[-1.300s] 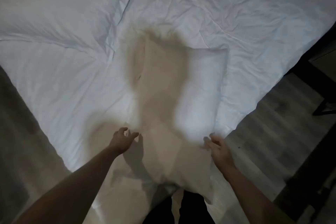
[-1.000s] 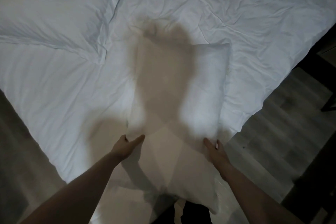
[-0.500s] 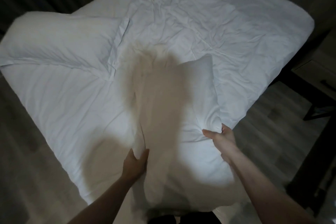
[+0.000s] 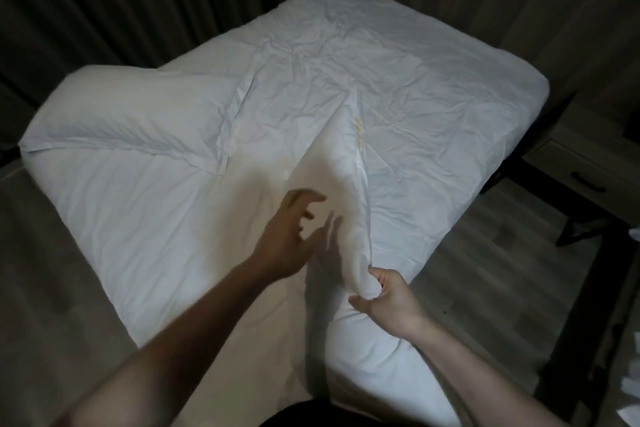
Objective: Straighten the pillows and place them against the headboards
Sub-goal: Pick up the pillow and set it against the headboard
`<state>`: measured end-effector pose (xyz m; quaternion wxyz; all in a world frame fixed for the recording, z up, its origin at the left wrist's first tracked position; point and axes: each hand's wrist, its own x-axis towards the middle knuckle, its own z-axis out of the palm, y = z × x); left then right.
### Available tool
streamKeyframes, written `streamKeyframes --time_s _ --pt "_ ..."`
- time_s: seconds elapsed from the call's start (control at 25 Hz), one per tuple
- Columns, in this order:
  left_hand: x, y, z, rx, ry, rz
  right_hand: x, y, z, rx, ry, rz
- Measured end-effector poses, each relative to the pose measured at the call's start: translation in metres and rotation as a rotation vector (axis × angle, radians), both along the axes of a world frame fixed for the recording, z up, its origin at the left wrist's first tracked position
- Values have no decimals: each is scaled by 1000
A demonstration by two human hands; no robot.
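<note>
Broadly, the bed (image 4: 433,87) filled most of the head view, seen corner-on, its white, creased cover running from the near corner by the person's legs up to the far corner against the dark curtain (image 4: 121,3). Wooden flooring (image 4: 485,288) showed along the bed's right edge, with a nightstand (image 4: 581,163) beyond the right corner.

One pillow (image 4: 138,111) lay flat along the bed's left edge, near the left corner, its open flap end turned toward the middle of the bed. The second pillow (image 4: 343,163) stood raised on its edge over the near half of the bed, a tall fold reaching toward the bed's centre, with a yellowish mark on its right face and the person's shadow across its left.

The right hand (image 4: 384,298) gripped that pillow's near end, fingers and thumb curled tight round a bunched fistful of fabric, just inside the bed's right edge. The left hand (image 4: 287,239) hovered beside the pillow's left face with fingers spread and loosely bent, holding nothing; it was motion-blurred, and I could not tell whether the fingertips touched the cloth.
</note>
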<state>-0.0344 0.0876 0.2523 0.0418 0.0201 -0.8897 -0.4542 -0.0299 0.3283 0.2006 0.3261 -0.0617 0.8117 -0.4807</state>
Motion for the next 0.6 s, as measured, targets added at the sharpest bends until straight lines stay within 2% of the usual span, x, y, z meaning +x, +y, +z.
streamKeyframes --time_s 0.08,0.16,0.24,0.32,0.4,0.44,0.6 --pt "-38 3 13 -364 120 -326 3 -4 6 -5 64 66" --pt "-70 6 3 -717 155 -608 5 -5 11 1 97 99" --pt "-86 11 -5 -948 38 -747 8 -1 16 35 105 81" --pt "-90 21 -8 -1099 -24 -762 13 8 16 48 103 44" --pt "-87 29 -11 -1169 -37 -737 18 17 15 74 122 14" --pt "-85 31 -14 -1144 -61 -711 20 22 13 112 145 4" --pt "-72 22 -33 -915 -137 -524 30 48 14 219 194 -31"
